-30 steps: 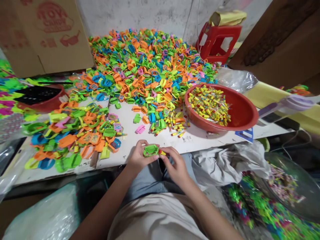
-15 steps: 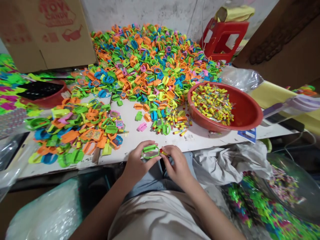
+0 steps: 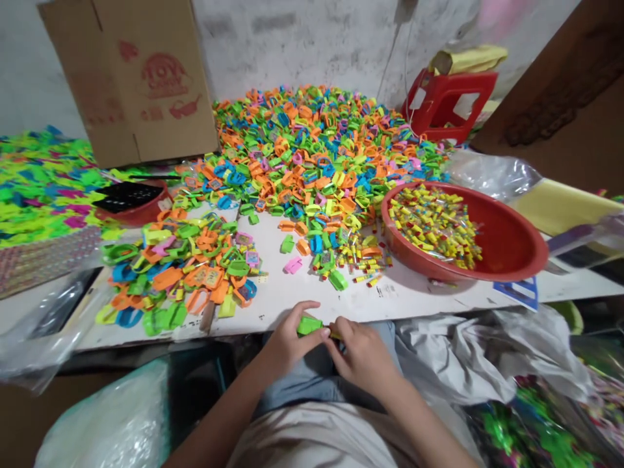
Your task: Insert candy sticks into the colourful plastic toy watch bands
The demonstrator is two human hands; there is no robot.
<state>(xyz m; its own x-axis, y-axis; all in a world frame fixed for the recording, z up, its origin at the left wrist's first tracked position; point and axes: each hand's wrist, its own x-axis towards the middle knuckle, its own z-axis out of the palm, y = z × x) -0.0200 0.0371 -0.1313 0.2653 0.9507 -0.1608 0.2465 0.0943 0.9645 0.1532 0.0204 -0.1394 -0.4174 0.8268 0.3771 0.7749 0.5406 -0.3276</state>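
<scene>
Has turned the green plastic loop since half a second ago: now shows a solid face, hides the opening. Grips it in fingers of the left hand, above the lap, by the near edge of the counter. Pinches a mostly hidden yellow tube just beside, in the right hand; apparently keeps working this pair.

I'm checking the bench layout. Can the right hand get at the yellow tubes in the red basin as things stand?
Probably yes: the yellow tubes lie in an open red basin, and nothing tall stands between it and the right hand. That hand's grip seems occupied, though, by a small yellow piece.
</scene>
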